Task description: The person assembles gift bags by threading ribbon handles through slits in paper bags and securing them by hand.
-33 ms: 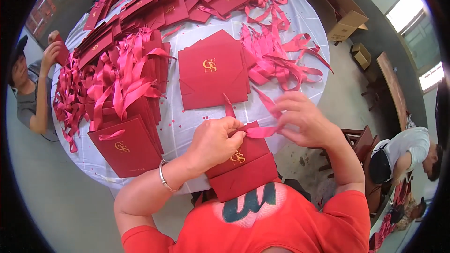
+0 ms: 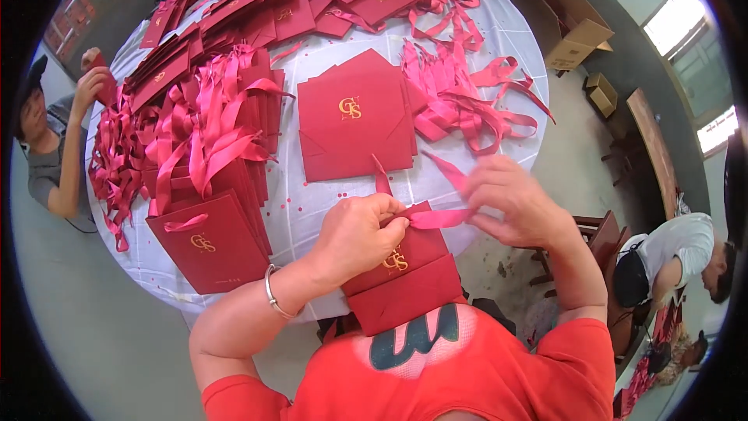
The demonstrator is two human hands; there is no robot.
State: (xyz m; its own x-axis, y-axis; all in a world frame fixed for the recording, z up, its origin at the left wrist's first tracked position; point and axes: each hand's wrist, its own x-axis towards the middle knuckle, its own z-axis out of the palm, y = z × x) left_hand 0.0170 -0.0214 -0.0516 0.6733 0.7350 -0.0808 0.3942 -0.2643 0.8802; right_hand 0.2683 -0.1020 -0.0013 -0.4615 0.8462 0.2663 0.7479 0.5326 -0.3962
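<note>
The left hand is at the top of a small dark red paper bag with a gold printed mark, its thumb and index finger pinched together on a smooth pink satin ribbon there. The bag lies at the near edge of the round bench covered in white cloth, its lower end against the bright red shirt. The ribbon runs rightward to the right hand, slightly blurred, whose curled fingers are closed on it; a loose tail slants up and away beyond them. A short ribbon end sticks up just above the left hand.

Beyond the hands sits a flat stack of dark red paper bags, with a loose heap of pink satin ribbons to its right. On the left stands a packed row of ribbon-handled dark red bags. At far left, a co-worker in a grey top holds up a dark red piece.
</note>
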